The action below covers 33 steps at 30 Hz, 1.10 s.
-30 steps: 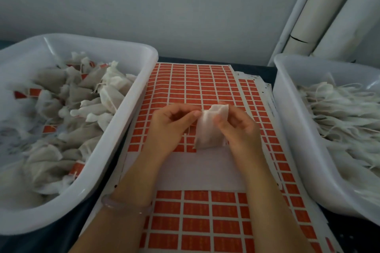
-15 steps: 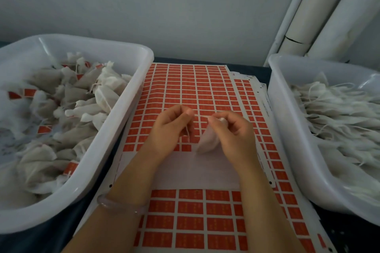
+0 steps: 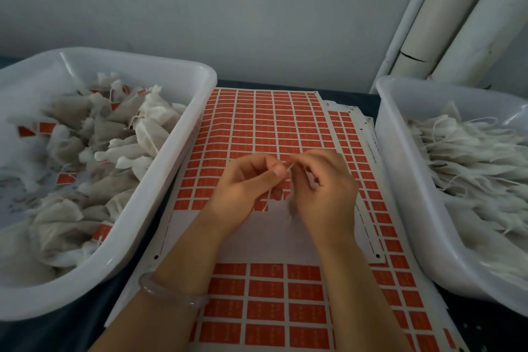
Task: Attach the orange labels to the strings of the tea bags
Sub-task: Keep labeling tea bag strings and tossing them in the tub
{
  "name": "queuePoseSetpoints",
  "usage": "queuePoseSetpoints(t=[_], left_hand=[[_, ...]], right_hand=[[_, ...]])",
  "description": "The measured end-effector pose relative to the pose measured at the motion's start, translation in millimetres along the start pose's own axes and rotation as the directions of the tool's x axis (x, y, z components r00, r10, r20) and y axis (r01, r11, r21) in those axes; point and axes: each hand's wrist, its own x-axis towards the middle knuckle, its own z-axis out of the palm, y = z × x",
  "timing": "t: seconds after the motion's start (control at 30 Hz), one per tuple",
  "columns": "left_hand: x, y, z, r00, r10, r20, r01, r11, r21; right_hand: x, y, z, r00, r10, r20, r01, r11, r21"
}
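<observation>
The sheet of orange labels (image 3: 265,291) lies flat in front, every label within reach; above it the left hand (image 3: 243,188) and right hand (image 3: 325,194) each pinch the string (image 3: 289,168), probably to pull it straight; the tea bag (image 3: 291,207) is mostly hidden under the right palm; 2 tubs flank the sheet, the left tub (image 3: 183,134) holding labelled bags (image 3: 143,128), the right tub (image 3: 400,168) unlabelled bags (image 3: 471,151).

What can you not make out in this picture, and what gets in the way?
Head view only:
1. the tea bag: almost all hidden behind the right hand holding it, and blurred.
2. the string: partly covered by the fingers of the left hand pinching it.
3. print on the orange labels: too small to read.
4. the left bin and right bin: cut off by the frame edges.
</observation>
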Motion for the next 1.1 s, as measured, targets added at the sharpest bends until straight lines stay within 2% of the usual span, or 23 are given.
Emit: queuePoseSetpoints(t=[0.1,0.2,0.27,0.33,0.4,0.47,0.53,0.6,0.73,0.83,0.97,1.03,1.1], left_hand=[[-1.6,0.5,-0.8,0.994,0.031,0.106,-0.032,0.999,0.004],[-1.8,0.4,-1.3,0.982,-0.076,0.175,0.081,0.996,-0.021],[0.0,-0.7,-0.7,0.969,-0.22,0.116,0.228,0.972,-0.062],[2.9,-3.8,0.3,0.951,-0.307,-0.041,0.305,0.951,-0.043],[4.2,-6.2,0.8,0.934,-0.334,-0.127,0.329,0.942,-0.061],[3.2,-4.0,-0.9,0.939,-0.317,-0.134,0.306,0.947,-0.098],[2.4,-1.4,-3.6,0.944,-0.312,-0.105,0.298,0.946,-0.126],[3.0,-0.8,-4.2,0.943,-0.313,-0.117,0.298,0.946,-0.125],[3.3,2.5,-2.9,0.94,-0.306,-0.152,0.289,0.949,-0.128],[2.1,3.9,-6.1,0.959,-0.274,-0.079,0.275,0.961,0.008],[-1.1,6.7,-9.4,0.974,-0.207,0.094,0.183,0.959,0.217],[-1.1,7.7,-9.8,0.988,-0.145,0.06,0.117,0.936,0.332],[-0.7,6.3,-7.8,0.995,-0.086,-0.044,0.096,0.882,0.462]], right_hand=[[-0.7,-0.2,-0.3,0.995,0.098,-0.02,-0.097,0.995,0.038],[-0.5,3.4,-3.7,0.988,0.155,-0.022,-0.151,0.98,0.13],[-1.1,3.3,-7.4,0.983,0.174,0.062,-0.184,0.951,0.25],[-1.1,0.8,-9.1,0.975,0.11,0.194,-0.174,0.919,0.353],[-0.5,-1.2,-9.3,0.962,0.014,0.271,-0.124,0.911,0.392],[-0.5,-1.6,-9.5,0.957,-0.051,0.287,-0.06,0.929,0.364],[0.2,-2.2,-13.1,0.953,0.037,0.3,-0.157,0.908,0.388],[1.3,-2.3,-17.2,0.936,0.14,0.323,-0.283,0.845,0.453],[2.8,-1.2,-19.9,0.917,0.163,0.364,-0.34,0.795,0.502],[1.9,4.1,-19.6,0.879,0.151,0.452,-0.366,0.821,0.439],[2.3,7.8,-22.1,0.762,0.063,0.645,-0.442,0.779,0.446],[1.8,9.4,-22.1,0.749,0.086,0.657,-0.46,0.782,0.421],[1.5,10.2,-20.5,0.755,0.145,0.64,-0.455,0.818,0.352]])
